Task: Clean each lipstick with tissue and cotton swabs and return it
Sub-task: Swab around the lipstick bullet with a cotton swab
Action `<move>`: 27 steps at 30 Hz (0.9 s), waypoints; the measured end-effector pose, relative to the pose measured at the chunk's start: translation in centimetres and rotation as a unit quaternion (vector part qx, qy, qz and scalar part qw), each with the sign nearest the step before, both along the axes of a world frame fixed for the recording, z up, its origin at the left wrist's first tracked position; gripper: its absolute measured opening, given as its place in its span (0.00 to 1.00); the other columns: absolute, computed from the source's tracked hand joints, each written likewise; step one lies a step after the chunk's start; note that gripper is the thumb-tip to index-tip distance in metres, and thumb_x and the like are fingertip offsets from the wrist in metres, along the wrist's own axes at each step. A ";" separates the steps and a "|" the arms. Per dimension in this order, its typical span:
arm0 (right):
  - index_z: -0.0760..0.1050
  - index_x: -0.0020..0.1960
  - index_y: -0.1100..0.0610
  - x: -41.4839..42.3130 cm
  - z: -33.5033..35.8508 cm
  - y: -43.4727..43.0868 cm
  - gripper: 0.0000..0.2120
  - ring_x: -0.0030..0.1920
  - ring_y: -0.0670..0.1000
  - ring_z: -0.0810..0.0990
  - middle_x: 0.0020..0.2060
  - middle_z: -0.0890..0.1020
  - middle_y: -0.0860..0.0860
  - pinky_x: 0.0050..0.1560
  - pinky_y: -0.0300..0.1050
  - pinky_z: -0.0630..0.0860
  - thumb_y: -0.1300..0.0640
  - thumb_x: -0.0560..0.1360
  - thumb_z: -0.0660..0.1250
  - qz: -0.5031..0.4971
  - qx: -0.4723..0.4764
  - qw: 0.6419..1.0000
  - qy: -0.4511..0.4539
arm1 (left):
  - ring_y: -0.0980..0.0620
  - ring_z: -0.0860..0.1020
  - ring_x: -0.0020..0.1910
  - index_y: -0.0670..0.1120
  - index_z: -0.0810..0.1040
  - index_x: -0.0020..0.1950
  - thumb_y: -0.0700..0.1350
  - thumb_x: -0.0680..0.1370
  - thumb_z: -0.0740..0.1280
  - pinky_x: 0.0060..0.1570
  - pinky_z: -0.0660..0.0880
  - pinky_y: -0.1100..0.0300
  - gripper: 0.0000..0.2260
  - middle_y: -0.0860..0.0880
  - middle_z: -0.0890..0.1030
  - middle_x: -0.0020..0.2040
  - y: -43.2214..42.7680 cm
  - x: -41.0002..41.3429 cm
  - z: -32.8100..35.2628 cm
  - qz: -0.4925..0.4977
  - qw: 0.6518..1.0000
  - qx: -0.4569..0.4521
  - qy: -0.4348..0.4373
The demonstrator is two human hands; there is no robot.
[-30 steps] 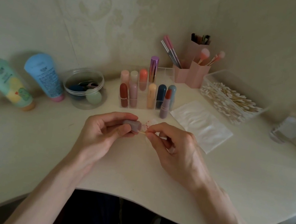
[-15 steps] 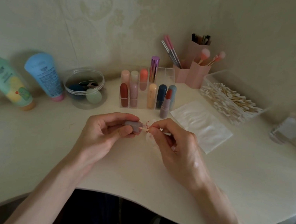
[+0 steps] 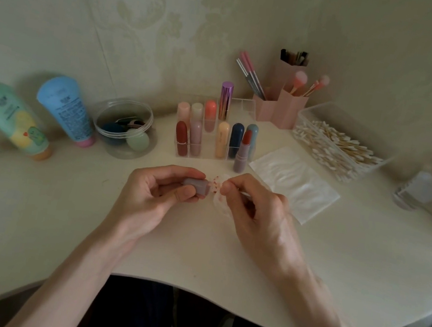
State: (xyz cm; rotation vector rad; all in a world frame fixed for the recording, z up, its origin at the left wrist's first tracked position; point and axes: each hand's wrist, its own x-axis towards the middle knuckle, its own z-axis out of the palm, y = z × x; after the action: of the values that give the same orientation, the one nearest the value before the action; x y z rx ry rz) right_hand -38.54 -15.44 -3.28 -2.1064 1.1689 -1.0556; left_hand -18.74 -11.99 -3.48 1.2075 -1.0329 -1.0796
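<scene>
My left hand (image 3: 151, 198) grips a mauve lipstick cap (image 3: 197, 186), its open end turned right. My right hand (image 3: 255, 217) is close beside it and pinches a red-stained tissue (image 3: 220, 205). A thin cotton swab stick barely shows between its fingers. The uncapped mauve lipstick (image 3: 242, 153) with a red bullet stands upright on the table just beyond my hands. Behind it a clear organiser (image 3: 242, 105) holds several capped lipsticks. A clear box of cotton swabs (image 3: 335, 149) sits at the back right.
A flat pack of tissues (image 3: 295, 183) lies right of the hands. Pink brush holders (image 3: 288, 111) stand at the back. A round clear jar (image 3: 124, 129) and two cream tubes (image 3: 67, 111) are on the left. A red-capped bottle (image 3: 429, 183) is at far right.
My right hand has drawn the swab tip back from the cap's mouth and shifted slightly right. My left hand has kept its hold on the cap.
</scene>
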 end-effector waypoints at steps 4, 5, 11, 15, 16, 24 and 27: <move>0.82 0.48 0.55 -0.1 -0.4 -0.2 0.08 0.29 0.45 0.72 0.27 0.74 0.42 0.31 0.30 0.64 0.53 0.83 0.68 0.001 0.004 1.000 0.000 | 0.48 0.87 0.49 0.41 0.85 0.54 0.29 0.76 0.70 0.49 0.81 0.64 0.12 0.44 0.88 0.47 0.0 -0.1 0.1 -0.001 1.000 0.000 -0.004; 0.82 0.48 0.55 -0.1 -0.5 -0.3 0.08 0.28 0.45 0.71 0.26 0.74 0.43 0.31 0.30 0.64 0.54 0.83 0.68 0.003 0.006 1.000 -0.001 | 0.48 0.87 0.48 0.41 0.85 0.54 0.28 0.76 0.70 0.49 0.81 0.64 0.11 0.44 0.88 0.47 0.0 -0.1 0.2 0.001 1.000 0.000 0.002; 0.82 0.47 0.55 -0.1 -0.8 -0.4 0.06 0.27 0.46 0.70 0.26 0.75 0.45 0.31 0.31 0.63 0.58 0.83 0.69 0.030 0.024 0.999 -0.012 | 0.48 0.87 0.49 0.41 0.84 0.54 0.30 0.76 0.70 0.50 0.81 0.64 0.10 0.43 0.88 0.48 0.2 -0.1 0.5 0.018 1.000 -0.002 0.018; 0.82 0.47 0.53 -0.1 -1.0 -0.6 0.07 0.26 0.46 0.68 0.27 0.76 0.45 0.31 0.31 0.62 0.59 0.82 0.69 0.059 0.063 0.996 -0.027 | 0.48 0.87 0.51 0.41 0.85 0.55 0.31 0.77 0.70 0.52 0.81 0.63 0.10 0.43 0.88 0.49 0.2 0.0 0.3 0.022 1.000 0.001 0.016; 0.83 0.47 0.54 -0.2 -1.1 -0.6 0.07 0.26 0.45 0.68 0.27 0.75 0.43 0.31 0.30 0.61 0.60 0.83 0.69 0.063 0.071 0.995 -0.033 | 0.48 0.87 0.51 0.42 0.85 0.55 0.31 0.77 0.70 0.52 0.81 0.62 0.10 0.43 0.88 0.49 0.2 0.0 0.3 0.021 1.000 0.001 0.015; 0.83 0.45 0.54 -0.3 -0.2 -0.6 0.10 0.26 0.46 0.70 0.29 0.80 0.44 0.27 0.38 0.64 0.57 0.84 0.67 0.069 0.106 0.987 -0.101 | 0.46 0.86 0.52 0.43 0.85 0.55 0.34 0.76 0.71 0.54 0.81 0.61 0.10 0.43 0.88 0.50 0.2 0.1 0.2 0.020 1.000 0.000 0.023; 0.81 0.45 0.52 -1.0 -0.2 -1.2 0.10 0.27 0.44 0.70 0.28 0.78 0.44 0.29 0.36 0.63 0.55 0.84 0.66 0.027 0.096 0.989 -0.107 | 0.46 0.86 0.52 0.43 0.85 0.56 0.34 0.76 0.71 0.53 0.81 0.61 0.10 0.43 0.88 0.50 0.2 0.2 0.2 0.019 1.000 0.002 0.019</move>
State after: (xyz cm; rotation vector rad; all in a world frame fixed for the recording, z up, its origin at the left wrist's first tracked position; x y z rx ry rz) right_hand -39.49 -16.59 -3.48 -1.8170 1.0580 -1.0695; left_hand -18.55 -11.84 -3.26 1.2001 -0.9756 -1.0713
